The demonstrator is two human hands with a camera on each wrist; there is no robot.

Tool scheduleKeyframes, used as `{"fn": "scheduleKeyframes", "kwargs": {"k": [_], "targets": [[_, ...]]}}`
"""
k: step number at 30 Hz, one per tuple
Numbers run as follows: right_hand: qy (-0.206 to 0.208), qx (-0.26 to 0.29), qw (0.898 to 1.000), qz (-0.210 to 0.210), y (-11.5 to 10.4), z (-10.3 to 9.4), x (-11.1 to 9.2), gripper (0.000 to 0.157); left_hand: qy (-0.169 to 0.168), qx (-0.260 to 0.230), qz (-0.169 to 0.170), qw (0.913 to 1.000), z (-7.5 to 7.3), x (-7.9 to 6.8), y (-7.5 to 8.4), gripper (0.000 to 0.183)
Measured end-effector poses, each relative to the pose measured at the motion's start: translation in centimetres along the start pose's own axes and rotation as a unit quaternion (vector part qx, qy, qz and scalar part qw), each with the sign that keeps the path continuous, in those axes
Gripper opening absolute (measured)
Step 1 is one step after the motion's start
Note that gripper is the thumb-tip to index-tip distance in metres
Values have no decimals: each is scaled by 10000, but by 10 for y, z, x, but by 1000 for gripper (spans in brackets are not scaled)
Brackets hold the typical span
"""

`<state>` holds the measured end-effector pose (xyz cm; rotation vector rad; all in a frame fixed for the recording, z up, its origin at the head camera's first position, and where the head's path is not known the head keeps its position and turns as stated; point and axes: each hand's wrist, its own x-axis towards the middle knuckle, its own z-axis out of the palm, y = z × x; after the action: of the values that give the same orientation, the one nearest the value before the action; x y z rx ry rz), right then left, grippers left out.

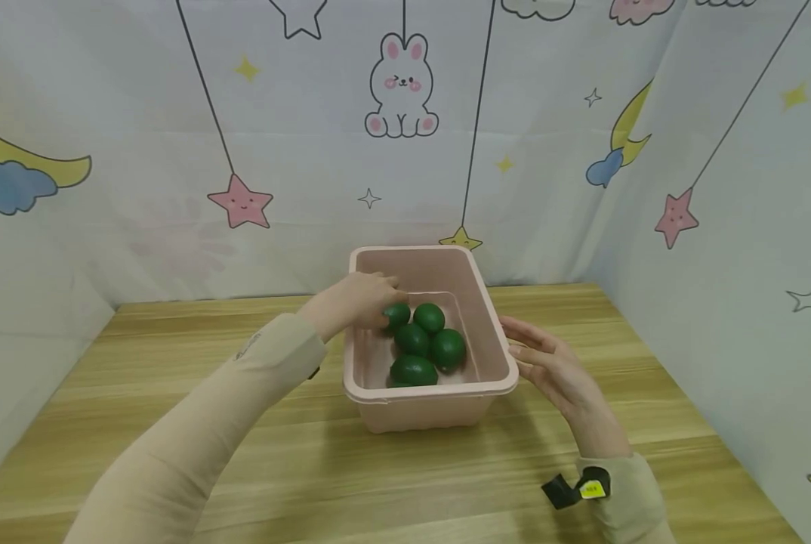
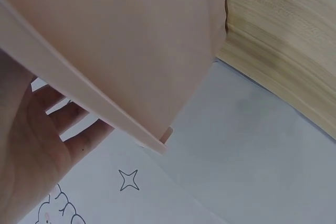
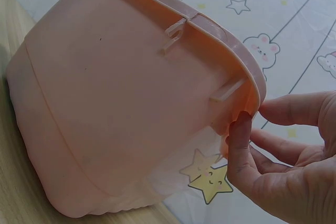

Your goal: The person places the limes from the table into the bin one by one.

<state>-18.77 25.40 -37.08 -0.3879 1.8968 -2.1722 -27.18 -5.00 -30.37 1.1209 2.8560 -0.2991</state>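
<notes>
Five dark green, rounded avocado-like fruits lying together on the floor of a pale pink rectangular plastic bin, near the middle of a light wooden worktop. Left hand reaching over the bin's left rim, fingertips curled down onto the back-left fruit; whether that grip actually closes round it, cannot tell. Right hand just beside the bin's right wall, grip wide and relaxed, fingers straight, thumb tip touching the underside of the rim in the right wrist view. Behind, a pale curtain printed with a rabbit, stars and moons.
</notes>
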Motion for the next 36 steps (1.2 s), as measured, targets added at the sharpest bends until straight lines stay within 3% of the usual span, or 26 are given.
{"fn": "scheduleKeyframes", "kwargs": {"k": [4, 11, 19, 26, 31, 36], "targets": [[27, 0, 10000, 17, -1, 0, 0, 51, 99, -99, -9, 9999, 2, -3, 3, 54], [45, -13, 10000, 19, 0, 1, -1, 53, 454, -413, 31, 9981, 11, -12, 6, 44], [70, -38, 10000, 42, -1, 3, -1, 54, 1044, -615, 102, 9926, 11, -31, 11, 39], [115, -65, 9999, 45, -1, 4, -1, 55, 1668, -453, 42, 9849, 14, -45, 17, 34], [393, -613, 9971, -206, -3, 7, 1, 55, 2049, -387, -114, 9779, 18, -57, 21, 35], [816, -1359, 9856, -581, -8, 9, 2, 53, 2349, -471, -318, 9704, 22, -71, 26, 37]]}}
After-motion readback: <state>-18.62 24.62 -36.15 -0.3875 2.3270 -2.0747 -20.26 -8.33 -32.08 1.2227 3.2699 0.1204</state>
